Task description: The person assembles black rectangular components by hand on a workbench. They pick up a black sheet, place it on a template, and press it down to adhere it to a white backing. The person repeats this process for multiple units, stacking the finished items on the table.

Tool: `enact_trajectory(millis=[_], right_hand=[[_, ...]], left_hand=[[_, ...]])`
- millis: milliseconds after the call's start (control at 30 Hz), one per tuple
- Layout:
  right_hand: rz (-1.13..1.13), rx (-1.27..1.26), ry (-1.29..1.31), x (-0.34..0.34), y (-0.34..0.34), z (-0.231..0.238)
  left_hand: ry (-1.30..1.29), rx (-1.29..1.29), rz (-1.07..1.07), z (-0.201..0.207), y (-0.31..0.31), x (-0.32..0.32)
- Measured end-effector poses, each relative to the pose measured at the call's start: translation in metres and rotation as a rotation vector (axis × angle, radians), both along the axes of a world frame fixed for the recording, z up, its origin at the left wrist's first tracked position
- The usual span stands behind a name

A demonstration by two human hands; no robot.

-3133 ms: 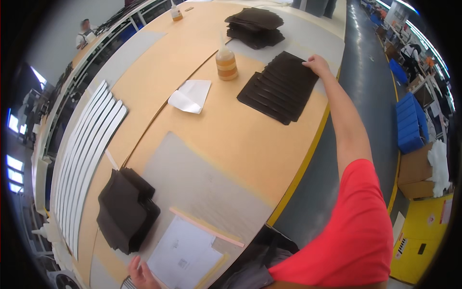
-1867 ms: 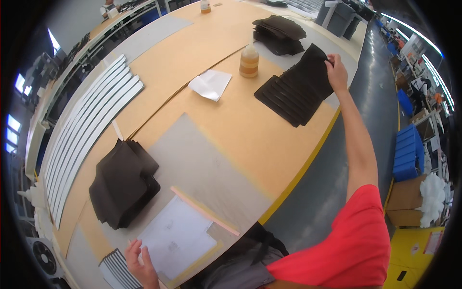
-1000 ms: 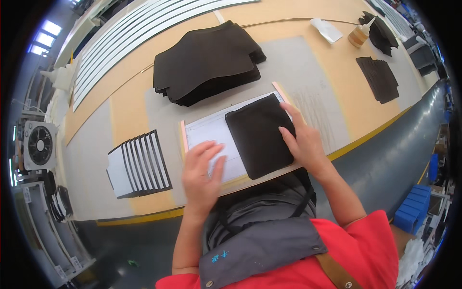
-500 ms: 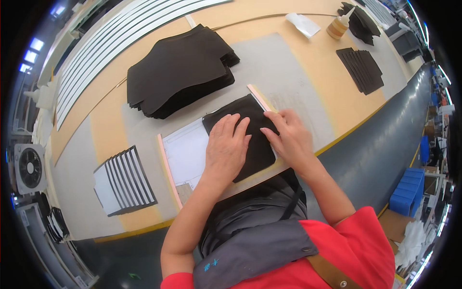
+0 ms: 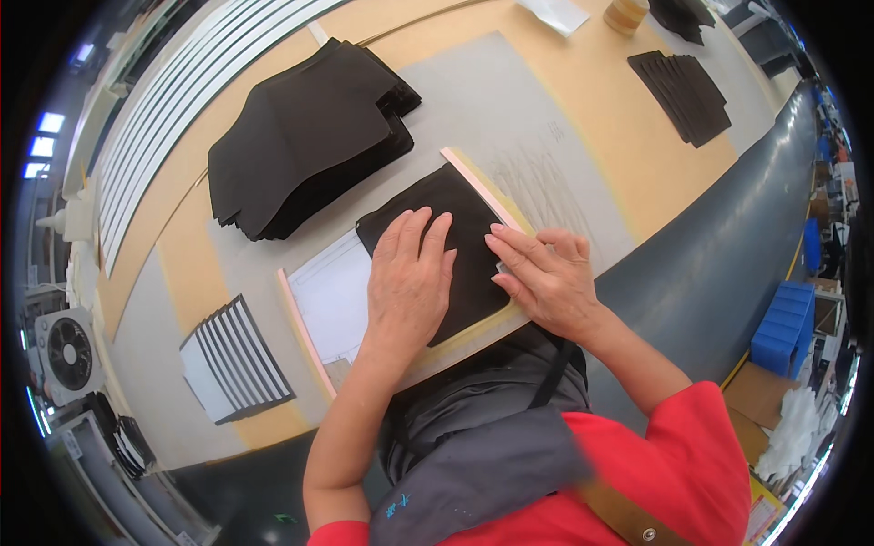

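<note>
Black panel (image 5: pixel 469 264) partly out of sight beneath hands (image 5: pixel 408 287)

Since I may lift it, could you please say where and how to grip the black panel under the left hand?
Perhaps pinch the black panel by its uncovered far left corner, from the left, since a pink strip borders the right edge.

grey apron (image 5: pixel 492 473): small blue characters (image 5: pixel 397 507), blurred | yellow box (image 5: pixel 763 506): print too small to read

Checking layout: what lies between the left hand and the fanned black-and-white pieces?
Head view: a flat white paper sheet, a straight pink strip, then grey tabletop.
</note>
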State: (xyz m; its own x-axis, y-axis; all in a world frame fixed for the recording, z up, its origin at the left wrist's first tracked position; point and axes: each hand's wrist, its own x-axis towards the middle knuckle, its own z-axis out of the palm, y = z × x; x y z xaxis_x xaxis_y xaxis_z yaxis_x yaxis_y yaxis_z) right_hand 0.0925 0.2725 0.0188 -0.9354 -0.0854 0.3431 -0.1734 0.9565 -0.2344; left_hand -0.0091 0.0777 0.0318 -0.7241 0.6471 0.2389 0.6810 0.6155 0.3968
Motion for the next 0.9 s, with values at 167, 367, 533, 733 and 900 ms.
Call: enact_trajectory(millis=[167, 367, 533, 733, 900], right_hand=[[-0.018, -0.009, 0.015, 0.0, -0.002, 0.001], [-0.047, 0.026, 0.068, -0.003, -0.004, -0.002], [-0.059, -0.039, 0.124, -0.003, -0.006, -0.007], [-0.019, -0.059, 0.193, 0.002, -0.003, -0.012], [-0.074, -0.051, 0.198, -0.002, -0.009, -0.017]], left_hand=[[0.038, 0.036, -0.034, -0.002, 0.011, -0.008], [0.066, 0.01, -0.034, -0.01, 0.023, -0.016], [0.067, -0.046, -0.018, -0.007, 0.028, -0.014], [0.092, -0.085, -0.007, -0.006, 0.027, -0.011], [0.132, -0.093, 0.009, -0.009, 0.025, -0.009]])
